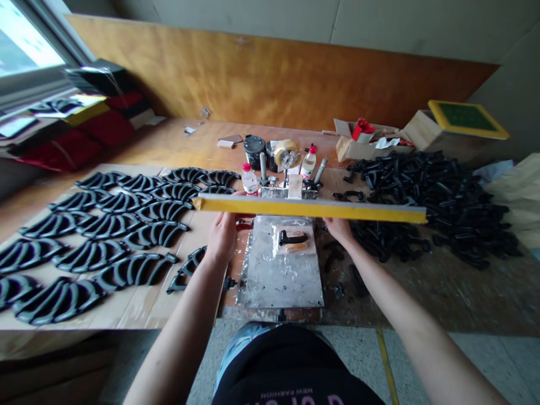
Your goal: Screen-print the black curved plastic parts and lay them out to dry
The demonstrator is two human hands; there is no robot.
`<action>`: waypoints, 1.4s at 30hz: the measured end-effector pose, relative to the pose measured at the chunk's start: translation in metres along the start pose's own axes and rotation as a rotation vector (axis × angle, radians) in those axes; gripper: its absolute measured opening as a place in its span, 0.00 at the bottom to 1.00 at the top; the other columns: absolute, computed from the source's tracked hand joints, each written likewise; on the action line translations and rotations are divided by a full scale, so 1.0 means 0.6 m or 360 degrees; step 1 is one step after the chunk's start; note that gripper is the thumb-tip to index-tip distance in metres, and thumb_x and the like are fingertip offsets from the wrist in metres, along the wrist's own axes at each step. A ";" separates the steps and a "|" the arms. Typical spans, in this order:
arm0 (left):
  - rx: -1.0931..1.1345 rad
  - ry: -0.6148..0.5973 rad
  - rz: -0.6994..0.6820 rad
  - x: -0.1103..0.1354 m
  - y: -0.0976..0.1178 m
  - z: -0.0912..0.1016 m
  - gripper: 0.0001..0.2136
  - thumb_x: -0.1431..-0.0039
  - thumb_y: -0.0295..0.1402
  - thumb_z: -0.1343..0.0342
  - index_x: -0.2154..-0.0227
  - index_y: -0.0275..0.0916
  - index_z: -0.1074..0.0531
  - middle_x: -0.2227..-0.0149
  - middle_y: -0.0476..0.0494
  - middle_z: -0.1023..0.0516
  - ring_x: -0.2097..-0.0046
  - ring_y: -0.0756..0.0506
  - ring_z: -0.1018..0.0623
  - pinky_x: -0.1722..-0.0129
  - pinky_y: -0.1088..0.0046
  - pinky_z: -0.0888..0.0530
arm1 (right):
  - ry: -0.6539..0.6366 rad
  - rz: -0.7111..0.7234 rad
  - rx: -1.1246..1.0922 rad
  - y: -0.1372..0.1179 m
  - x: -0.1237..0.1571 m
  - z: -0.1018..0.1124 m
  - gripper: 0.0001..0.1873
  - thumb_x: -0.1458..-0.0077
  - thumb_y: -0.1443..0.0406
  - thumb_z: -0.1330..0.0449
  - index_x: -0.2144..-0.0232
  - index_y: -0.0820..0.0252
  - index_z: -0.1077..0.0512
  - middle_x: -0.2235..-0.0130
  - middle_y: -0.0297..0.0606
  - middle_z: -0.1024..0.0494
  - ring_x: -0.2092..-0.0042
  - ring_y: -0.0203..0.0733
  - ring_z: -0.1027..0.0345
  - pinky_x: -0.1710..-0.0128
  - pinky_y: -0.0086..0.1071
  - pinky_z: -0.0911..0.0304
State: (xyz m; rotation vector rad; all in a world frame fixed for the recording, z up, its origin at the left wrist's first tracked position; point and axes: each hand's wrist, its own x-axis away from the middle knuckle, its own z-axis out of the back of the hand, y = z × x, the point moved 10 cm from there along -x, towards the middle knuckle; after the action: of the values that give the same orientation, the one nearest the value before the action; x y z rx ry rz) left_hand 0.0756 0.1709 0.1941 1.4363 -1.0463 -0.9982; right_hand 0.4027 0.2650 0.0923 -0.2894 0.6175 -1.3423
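Observation:
A black curved handle-shaped part [293,238] lies on a small pale holder fixed to the metal base plate [280,281]. Above the plate's far end, a long bar-like edge with yellow tape [312,209], seen nearly edge-on, spans the view. My left hand [223,233] is just under this bar, by the plate's left side, its fingers pointing inward near a dark knob. On the opposite side, my right hand [338,228] is at the plate's right edge, also partly covered by the bar. Most fingers of both hands are hidden, so their grip is unclear.
Rows of black curved parts [107,225] cover cardboard on the left. A heap of similar black parts [422,197] is on the right. Behind the plate stand bottles [309,163], a black tub [254,151] and a tape roll [287,153]. An open carton [350,147] sits farther right.

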 end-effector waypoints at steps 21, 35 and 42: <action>-0.0308 0.0822 0.1002 0.295 -0.330 0.333 0.30 0.44 0.61 0.59 0.69 0.35 0.29 0.70 0.39 0.21 0.74 0.48 0.26 0.77 0.74 0.31 | -0.0865 0.1138 -0.0164 -0.507 0.219 -0.303 0.15 0.36 0.57 0.44 0.53 0.56 0.25 0.58 0.40 0.24 0.52 0.44 0.34 0.50 0.35 0.39; -0.1825 0.0558 0.0628 0.256 -0.268 0.428 0.18 0.34 0.45 0.57 0.55 0.45 0.25 0.56 0.40 0.21 0.54 0.42 0.23 0.60 0.71 0.31 | -0.1122 0.0548 0.0409 -0.497 0.171 -0.505 0.20 0.38 0.52 0.44 0.54 0.61 0.27 0.54 0.49 0.26 0.53 0.48 0.28 0.55 0.36 0.34; -0.2191 0.0199 0.0649 0.185 -0.283 0.393 0.20 0.34 0.44 0.55 0.45 0.47 0.28 0.60 0.38 0.21 0.55 0.39 0.23 0.59 0.66 0.32 | -0.1096 0.0424 0.0419 -0.506 0.160 -0.525 0.17 0.39 0.58 0.43 0.53 0.62 0.26 0.53 0.50 0.27 0.55 0.48 0.27 0.55 0.37 0.33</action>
State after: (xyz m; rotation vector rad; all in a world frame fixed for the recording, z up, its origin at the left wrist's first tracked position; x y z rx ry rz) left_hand -0.1056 0.0137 -0.0035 0.1313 -0.3083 -0.9535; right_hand -0.0147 0.1523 -0.0239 -0.4105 -0.0981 -0.9652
